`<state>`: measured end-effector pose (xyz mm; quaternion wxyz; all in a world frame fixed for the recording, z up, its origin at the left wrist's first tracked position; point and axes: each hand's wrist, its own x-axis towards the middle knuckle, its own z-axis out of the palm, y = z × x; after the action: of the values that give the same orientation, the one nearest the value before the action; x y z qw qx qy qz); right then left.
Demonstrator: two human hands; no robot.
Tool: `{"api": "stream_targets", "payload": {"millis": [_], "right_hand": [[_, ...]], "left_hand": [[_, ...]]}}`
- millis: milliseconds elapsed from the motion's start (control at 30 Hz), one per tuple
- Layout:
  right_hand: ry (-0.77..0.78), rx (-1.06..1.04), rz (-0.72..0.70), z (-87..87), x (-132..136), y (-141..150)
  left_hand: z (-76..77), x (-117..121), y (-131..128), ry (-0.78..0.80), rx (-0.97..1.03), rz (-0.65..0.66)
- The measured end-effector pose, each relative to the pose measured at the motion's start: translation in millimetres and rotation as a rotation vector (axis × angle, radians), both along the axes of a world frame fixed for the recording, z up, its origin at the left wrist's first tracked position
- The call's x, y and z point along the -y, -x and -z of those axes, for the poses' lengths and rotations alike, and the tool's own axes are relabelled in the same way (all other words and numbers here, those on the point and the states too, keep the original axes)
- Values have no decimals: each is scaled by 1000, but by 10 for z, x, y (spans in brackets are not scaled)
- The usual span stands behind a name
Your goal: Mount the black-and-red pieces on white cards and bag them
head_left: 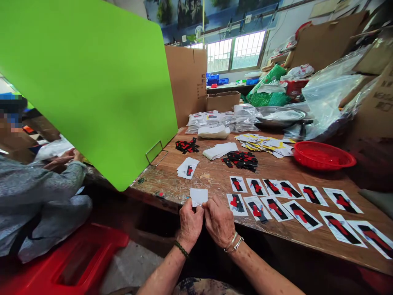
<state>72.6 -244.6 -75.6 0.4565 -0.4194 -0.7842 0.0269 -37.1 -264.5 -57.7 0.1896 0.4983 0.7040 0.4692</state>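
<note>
Both hands meet at the table's front edge around a small white card (199,196). My left hand (190,223) pinches its lower left side between thumb and fingers. At the lower right side, my right hand (219,219) is closed with its fingertips at the card; whether they hold anything more is hidden. Just beyond lies a small stack of white cards (185,167) with a red and black piece on top. To the right, two rows of white cards (278,208) each carry a black and red piece.
Behind are piles of black and red pieces (241,160), white paper slips (219,150), yellow-white cards (265,144) and clear packets (222,118). A red basket (324,155) stands right. A green board (101,90) rises left; beyond it sits another person (39,196).
</note>
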Motion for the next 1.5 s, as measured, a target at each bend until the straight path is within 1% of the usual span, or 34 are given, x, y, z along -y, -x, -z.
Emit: {"api": "stream_targets", "payload": {"millis": [100, 167, 233, 333, 467, 567, 667, 700, 767, 833, 900, 967, 1033, 1133, 1167, 1233, 1267, 1300, 1333, 1433, 1467, 1500], "right_hand": [[-47, 41, 40, 85, 18, 6], [-50, 59, 64, 101, 10, -1], [-23, 86, 76, 77, -19, -13], [0, 124, 56, 20, -83, -22], [-61, 110, 47, 24, -133, 18], [-97, 80, 60, 40, -119, 53], [-123, 64, 87, 7, -93, 44], [-134, 59, 96, -10, -91, 32], [-140, 50, 114, -41, -105, -1], [-91, 39, 121, -68, -148, -36], [-2, 28, 115, -102, -211, -66], [73, 5, 92, -149, -278, -87], [128, -43, 23, -203, -330, -99], [193, -141, -136, -267, -363, -103], [202, -173, -162, -278, -364, -101], [190, -243, -141, -289, -360, -96], [176, -289, -115, -291, -358, -93], [160, -344, -91, -292, -357, -91], [144, -402, -71, -294, -355, -90], [149, -545, -45, -309, -343, -91], [170, -566, -37, -315, -332, -90], [194, -573, -35, -320, -317, -84]], "left_hand": [[33, 1, -33, 26, -3, -3], [60, 2, -56, 38, 15, -7], [78, 1, -72, 35, 25, -3], [83, -8, -73, 17, 37, 18], [71, -54, -45, 25, 37, 6], [67, -92, -31, 24, -38, -19], [65, -92, -43, 22, -97, -46], [64, -79, -54, 19, -104, -46], [59, -36, -88, 6, -94, -4], [54, 14, -129, -17, -69, 57], [51, 50, -168, -41, -38, 104], [49, 62, -195, -53, 18, 108], [43, 51, -204, -53, 114, 94], [17, 26, -204, -76, 213, 83], [3, 21, -207, -84, 223, 90], [-34, 21, -231, -84, 249, 108], [-57, 25, -249, -76, 300, 122], [-84, 29, -268, -66, 394, 145], [-116, 31, -284, -51, 529, 182], [-245, 12, -290, 14, 1071, 348], [-296, -8, -276, 30, 1234, 384], [-347, -36, -258, 43, 1366, 386]]}}
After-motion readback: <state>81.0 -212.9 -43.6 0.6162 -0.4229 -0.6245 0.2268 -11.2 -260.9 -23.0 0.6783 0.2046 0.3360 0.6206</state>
